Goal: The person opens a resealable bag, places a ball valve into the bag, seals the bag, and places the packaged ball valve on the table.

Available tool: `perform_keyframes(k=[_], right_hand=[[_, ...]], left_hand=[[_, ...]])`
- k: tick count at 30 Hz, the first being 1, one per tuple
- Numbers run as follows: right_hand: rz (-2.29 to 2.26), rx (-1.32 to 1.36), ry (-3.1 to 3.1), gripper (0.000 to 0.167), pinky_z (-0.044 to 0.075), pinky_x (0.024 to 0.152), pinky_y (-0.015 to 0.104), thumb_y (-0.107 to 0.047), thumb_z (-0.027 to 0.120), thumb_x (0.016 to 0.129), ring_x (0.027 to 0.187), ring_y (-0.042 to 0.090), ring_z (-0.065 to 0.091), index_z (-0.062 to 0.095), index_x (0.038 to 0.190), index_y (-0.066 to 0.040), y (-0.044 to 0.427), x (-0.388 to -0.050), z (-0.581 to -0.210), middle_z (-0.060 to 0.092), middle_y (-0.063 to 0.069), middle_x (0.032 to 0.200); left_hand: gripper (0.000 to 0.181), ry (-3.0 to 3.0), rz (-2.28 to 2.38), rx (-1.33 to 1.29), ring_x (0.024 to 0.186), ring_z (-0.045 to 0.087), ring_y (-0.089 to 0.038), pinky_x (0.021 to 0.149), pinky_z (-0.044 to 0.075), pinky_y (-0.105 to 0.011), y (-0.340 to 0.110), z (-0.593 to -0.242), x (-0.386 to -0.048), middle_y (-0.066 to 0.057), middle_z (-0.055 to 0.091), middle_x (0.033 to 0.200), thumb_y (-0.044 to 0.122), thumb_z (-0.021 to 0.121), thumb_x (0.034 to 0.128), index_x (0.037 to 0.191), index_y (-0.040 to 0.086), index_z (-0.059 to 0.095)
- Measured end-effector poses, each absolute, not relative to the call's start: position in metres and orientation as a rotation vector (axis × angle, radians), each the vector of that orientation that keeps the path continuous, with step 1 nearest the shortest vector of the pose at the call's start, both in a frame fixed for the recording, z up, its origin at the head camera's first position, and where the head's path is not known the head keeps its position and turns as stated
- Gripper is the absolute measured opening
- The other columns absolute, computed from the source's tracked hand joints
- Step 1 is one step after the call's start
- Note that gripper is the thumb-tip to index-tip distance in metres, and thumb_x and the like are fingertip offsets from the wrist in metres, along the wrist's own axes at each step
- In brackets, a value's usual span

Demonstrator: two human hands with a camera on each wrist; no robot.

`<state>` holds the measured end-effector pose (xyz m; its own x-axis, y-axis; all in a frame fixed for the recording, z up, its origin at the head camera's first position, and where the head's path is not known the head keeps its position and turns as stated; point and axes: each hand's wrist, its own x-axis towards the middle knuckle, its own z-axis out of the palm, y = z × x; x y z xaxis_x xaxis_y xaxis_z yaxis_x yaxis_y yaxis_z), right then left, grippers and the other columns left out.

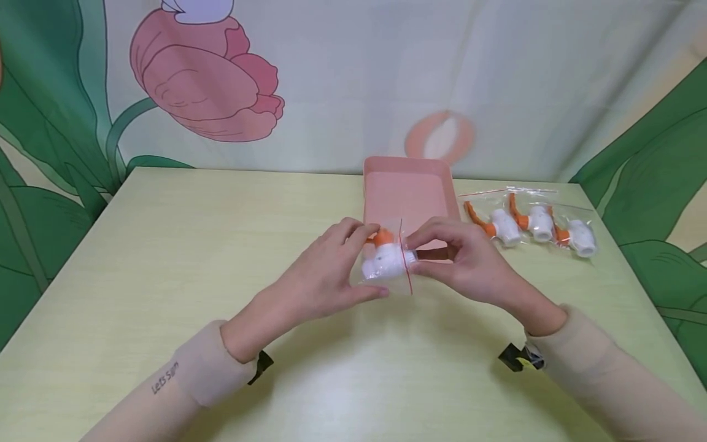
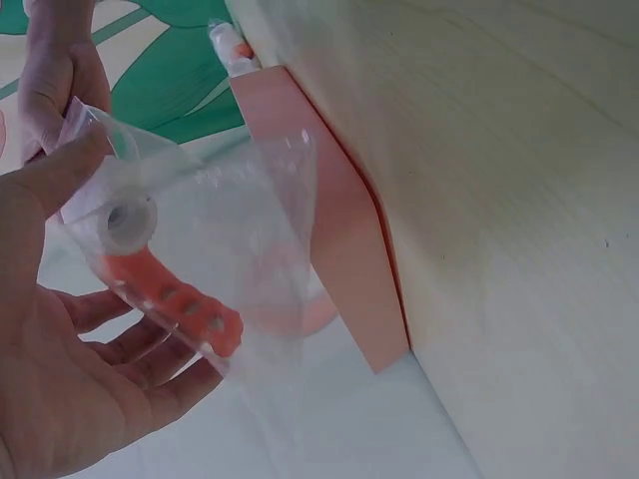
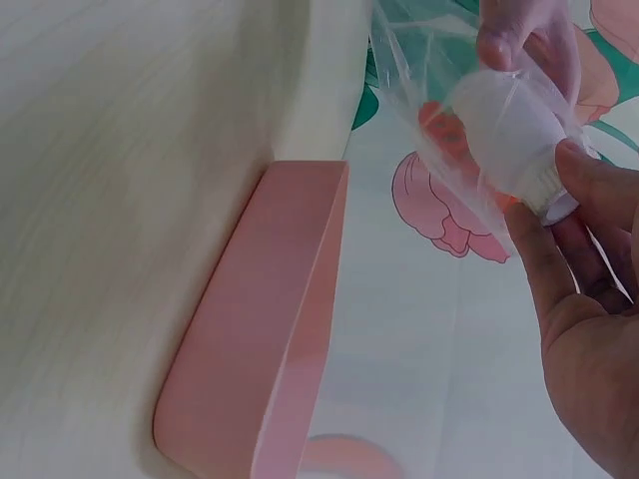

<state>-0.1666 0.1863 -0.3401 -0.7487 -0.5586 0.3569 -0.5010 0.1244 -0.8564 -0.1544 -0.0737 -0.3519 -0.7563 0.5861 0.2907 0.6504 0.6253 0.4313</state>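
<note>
Both hands hold a white plastic valve with an orange handle [image 1: 389, 259], in front of a pink tray and above the table. The valve sits in a clear zip bag [image 2: 270, 190] with a red seal line. My left hand [image 1: 326, 270] grips valve and bag from the left, fingers around the orange handle [image 2: 175, 299] side and thumb on the other side. My right hand [image 1: 469, 261] pinches the valve's white end [image 3: 559, 205] near the red line, between thumb and fingers. Whether that end lies outside the bag, I cannot tell.
The shallow pink tray [image 1: 409, 184] stands at the table's back edge, just beyond my hands. Right of it lie three bagged valves [image 1: 538, 224] with orange handles, close together. Pale wood tabletop [image 1: 193, 258] extends to the left. A printed curtain [image 1: 342, 80] hangs behind.
</note>
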Motion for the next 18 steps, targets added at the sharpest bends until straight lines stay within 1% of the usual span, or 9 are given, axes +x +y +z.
perform_keyframes(k=[7,12,18], right_hand=[[-1.820,-1.109,2.320,0.030,0.058,0.087,0.041,0.018,0.079,0.079,0.102,0.028,0.067,0.075,0.104,0.002,0.176,-0.162,-0.349,0.069,0.011,0.106],[-1.838,-1.114,2.340,0.029,0.058,0.086,0.039,0.018,0.078,0.079,0.104,0.028,0.068,0.076,0.103,0.002,0.170,-0.160,-0.353,0.070,0.009,0.107],[-1.833,-1.100,2.327,0.026,0.058,0.087,0.039,0.019,0.078,0.079,0.105,0.026,0.068,0.076,0.100,0.002,0.166,-0.161,-0.356,0.069,0.008,0.106]], left_hand=[[0.083,-2.645,-0.678,-1.029,0.116,0.055,-0.029,0.096,0.051,-0.042,-0.068,-0.352,-0.153,-0.013,0.053,0.132,0.035,0.089,0.0822,0.145,-0.001,0.048],[0.082,-2.594,-0.562,-1.042,0.115,0.057,-0.031,0.094,0.053,-0.042,-0.065,-0.351,-0.152,-0.015,0.055,0.129,0.031,0.090,0.0808,0.143,-0.003,0.050],[0.079,-2.573,-0.553,-1.045,0.111,0.059,-0.031,0.091,0.055,-0.041,-0.063,-0.352,-0.151,-0.016,0.056,0.127,0.027,0.092,0.0784,0.140,-0.004,0.053]])
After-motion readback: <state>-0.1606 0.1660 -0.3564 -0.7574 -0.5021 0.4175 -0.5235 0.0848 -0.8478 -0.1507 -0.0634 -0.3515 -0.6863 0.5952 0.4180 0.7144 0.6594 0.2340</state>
